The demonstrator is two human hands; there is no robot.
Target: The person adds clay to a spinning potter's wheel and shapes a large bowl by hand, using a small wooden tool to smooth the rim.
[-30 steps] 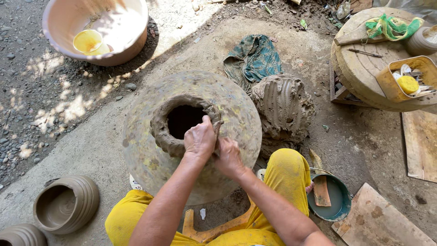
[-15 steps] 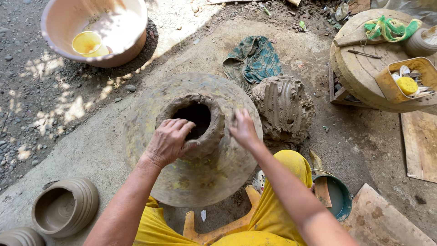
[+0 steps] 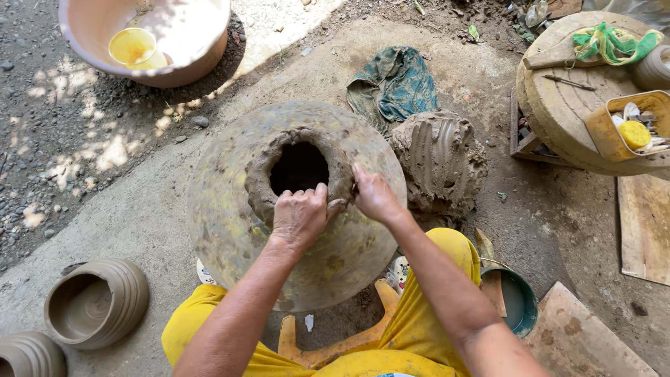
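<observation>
A rough clay pot rim (image 3: pixel 276 157) with a dark hole in its middle stands on a round clay-smeared wheel (image 3: pixel 230 230). My left hand (image 3: pixel 300 216) presses on the near edge of the rim, fingers curled over the wet clay. Just to its right, my right hand (image 3: pixel 375 195) pinches the rim's near right side. Both hands touch the clay and the two sit close together. My legs in yellow trousers (image 3: pixel 433 279) flank the wheel.
A ridged lump of clay (image 3: pixel 443 157) lies right of the wheel, a green cloth (image 3: pixel 398 84) behind it. A pink basin (image 3: pixel 195 49) holding a yellow cup (image 3: pixel 132 47) stands at back left. Two ribbed clay pots (image 3: pixel 98 300) sit front left. A wooden drum (image 3: pixel 565 105) with tools is right.
My hands were spread to either side of the pot half a second ago; now both have come together on the rim's near edge. The view has shifted slightly.
</observation>
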